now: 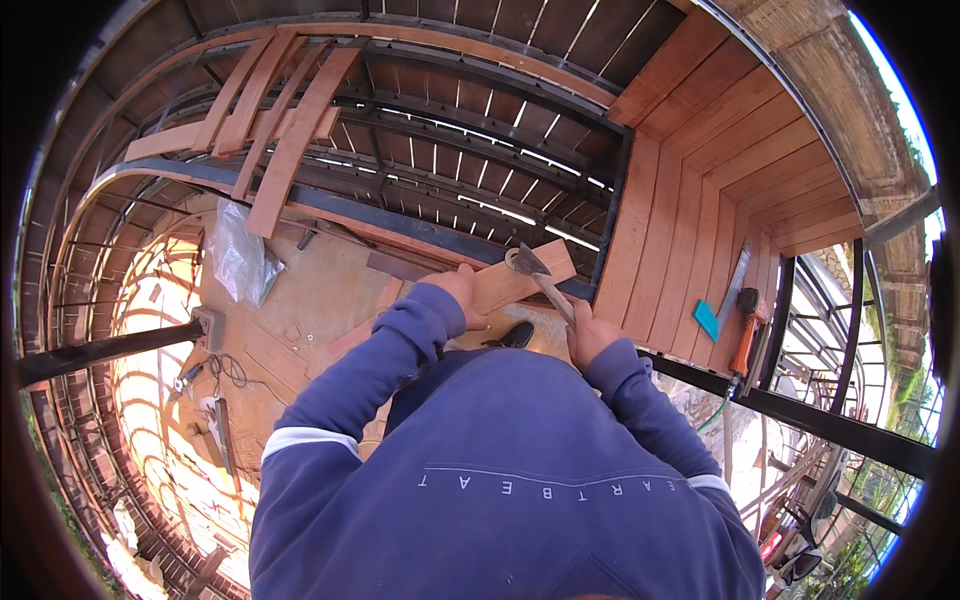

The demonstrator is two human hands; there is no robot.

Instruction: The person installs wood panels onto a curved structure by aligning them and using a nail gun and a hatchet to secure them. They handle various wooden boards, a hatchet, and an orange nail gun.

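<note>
My left hand (455, 297) grips the near end of a short reddish-brown wooden board (503, 287), which slants up to the right in front of me. My right hand (592, 335) is closed around the wooden handle of a hatchet (532, 264). The hatchet's dark metal head lies over the board, close to its far end. Next to the head shows a pale curled piece, perhaps a wood shaving; I cannot tell whether it is attached. Below the board a dark shoe (517, 335) stands on the floor.
Several loose planks (290, 145) rest across the curved metal frame at left. Slatted wooden seating (655, 250) at right carries a teal block (706, 320), an orange power tool (745, 335) with a green hose, and a metal ruler (740, 265). A plastic bag (240, 255) and a cable (232, 370) lie left.
</note>
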